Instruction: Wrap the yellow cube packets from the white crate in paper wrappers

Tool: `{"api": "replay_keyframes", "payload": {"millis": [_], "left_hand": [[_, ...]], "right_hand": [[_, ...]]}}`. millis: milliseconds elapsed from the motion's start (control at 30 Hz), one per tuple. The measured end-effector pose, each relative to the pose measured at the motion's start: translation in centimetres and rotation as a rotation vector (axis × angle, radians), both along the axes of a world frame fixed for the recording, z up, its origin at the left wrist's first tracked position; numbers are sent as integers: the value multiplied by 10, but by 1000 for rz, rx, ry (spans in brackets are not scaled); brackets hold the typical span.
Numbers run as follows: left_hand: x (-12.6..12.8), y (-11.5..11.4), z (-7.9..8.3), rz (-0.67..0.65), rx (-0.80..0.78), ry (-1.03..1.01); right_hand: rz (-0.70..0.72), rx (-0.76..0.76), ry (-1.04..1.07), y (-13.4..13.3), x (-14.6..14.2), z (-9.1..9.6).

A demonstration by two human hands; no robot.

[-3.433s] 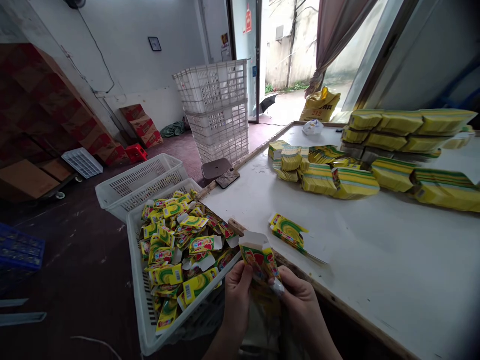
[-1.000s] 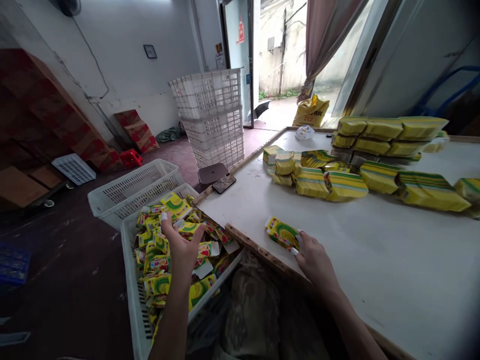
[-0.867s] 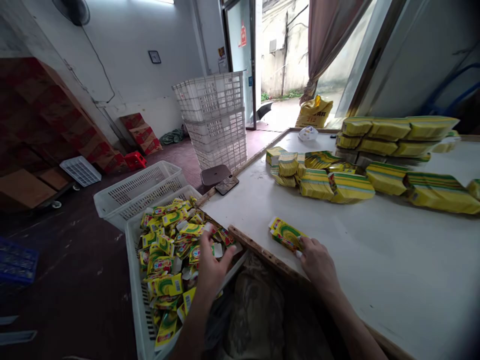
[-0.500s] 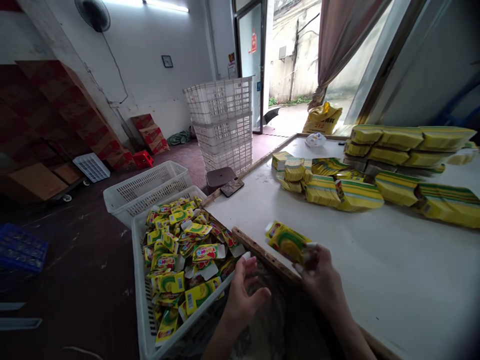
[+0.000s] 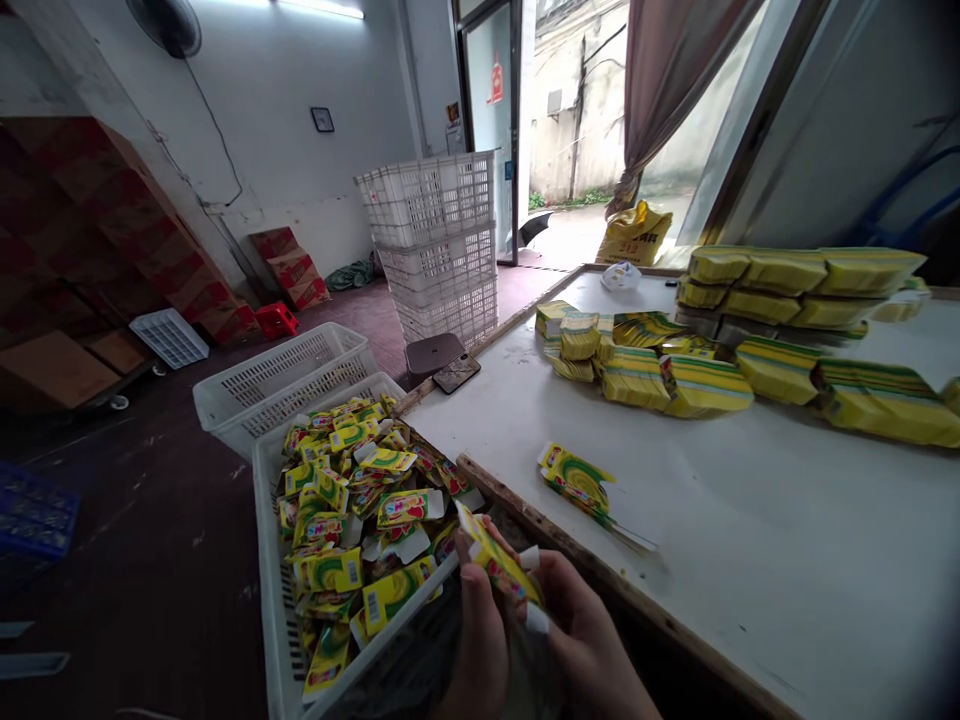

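Between both hands I hold a small yellow carton (image 5: 496, 566) with green and red print, tilted over the table's near edge. My left hand (image 5: 480, 630) grips its left end, the thumb along the near side. At the other end, the fingers of my right hand (image 5: 581, 620) are closed on it, beside its white flaps. Another yellow carton (image 5: 576, 480), seemingly flat, lies on the white table (image 5: 750, 540) just beyond my hands. To the left, a white plastic basket (image 5: 268, 560) holds a heap of similar cartons (image 5: 352, 500), several with white flaps sticking out.
Stacked bundles of flat yellow cartons (image 5: 697, 385) cover the table's far part. A wooden strip (image 5: 525, 505) edges the table. A phone (image 5: 457, 373) lies at its left corner near a brown stool (image 5: 433, 355). White crates (image 5: 442, 240) stand stacked behind.
My right hand has brought a carton from over the table down to my left hand, which has closed on it. A carton now shows lying on the table where the right hand was.
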State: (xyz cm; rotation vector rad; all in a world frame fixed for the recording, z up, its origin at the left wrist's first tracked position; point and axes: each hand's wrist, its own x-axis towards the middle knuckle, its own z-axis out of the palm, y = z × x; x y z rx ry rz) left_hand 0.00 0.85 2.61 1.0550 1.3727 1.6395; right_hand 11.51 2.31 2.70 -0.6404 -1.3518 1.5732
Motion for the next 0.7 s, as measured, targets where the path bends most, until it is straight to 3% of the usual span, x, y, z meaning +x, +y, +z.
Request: {"api": "replay_keyframes", "payload": {"millis": [133,333,400,500,567,600,700], "left_hand": [[2,2,1,-6,29,-202],[-35,3,29,-279,89,-9],[-46,0,40,-378,101,152],[-43,-4,51,-553,-30,481],[-30,-6,51,-614,-100,603],[-23,-7,48,-599,-119,632],[-10,-11,33,-467,-157,688]], "right_hand": [[-210,151,-157,10,17,-9],[-519,668,-404,23,59,-4],[-531,888,-535,24,68,1],[-367,1084,-678,17,66,1],[-349,1080,-649,11,57,-6],[-415,1009,-606,8,52,-11],[-633,526,-378,6,39,-26]]}}
